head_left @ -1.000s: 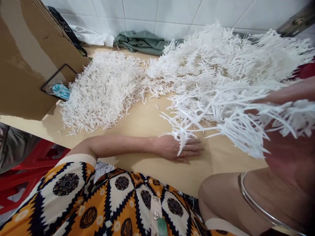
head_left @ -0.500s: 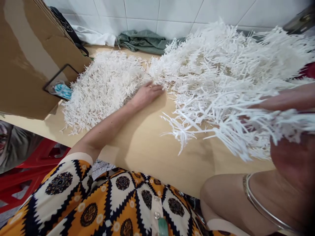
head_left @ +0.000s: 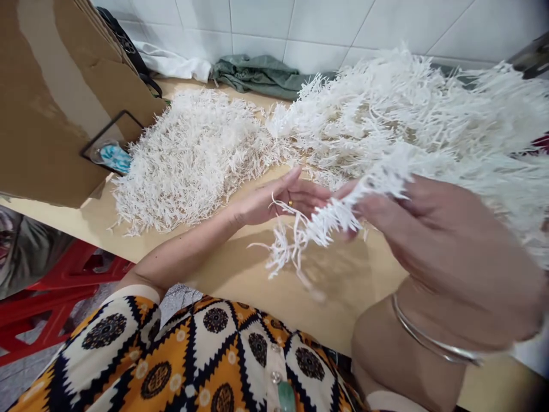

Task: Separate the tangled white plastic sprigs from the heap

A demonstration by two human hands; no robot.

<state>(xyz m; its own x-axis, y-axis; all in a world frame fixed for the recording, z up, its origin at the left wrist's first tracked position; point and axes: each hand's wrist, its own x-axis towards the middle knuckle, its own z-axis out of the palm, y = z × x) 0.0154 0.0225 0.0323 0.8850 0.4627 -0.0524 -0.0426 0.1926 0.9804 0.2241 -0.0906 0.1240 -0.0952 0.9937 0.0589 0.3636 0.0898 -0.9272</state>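
A white branching plastic strand [head_left: 330, 220] hangs in front of me, its loose tips spreading down and to the left. My right hand [head_left: 441, 246], with a silver bangle at the wrist, pinches the strand between thumb and fingers. Just behind the strand, my left hand [head_left: 285, 197] is turned thumb up with its fingers stretched out, a gold ring on one finger. A low heap of short white pieces [head_left: 193, 154] lies at the left, beyond my left forearm. Longer white branched strands [head_left: 420, 109] form a larger pile at the right.
A big cardboard box [head_left: 51, 114] stands at the left, with a blue and white item [head_left: 115, 157] beside it. Dark green cloth [head_left: 259, 74] lies along the tiled wall. A red stool [head_left: 55, 292] is at lower left.
My right hand has moved left with the strand, over the middle of the table. My left hand has left the heap's edge, moved right and turned up toward the strand.
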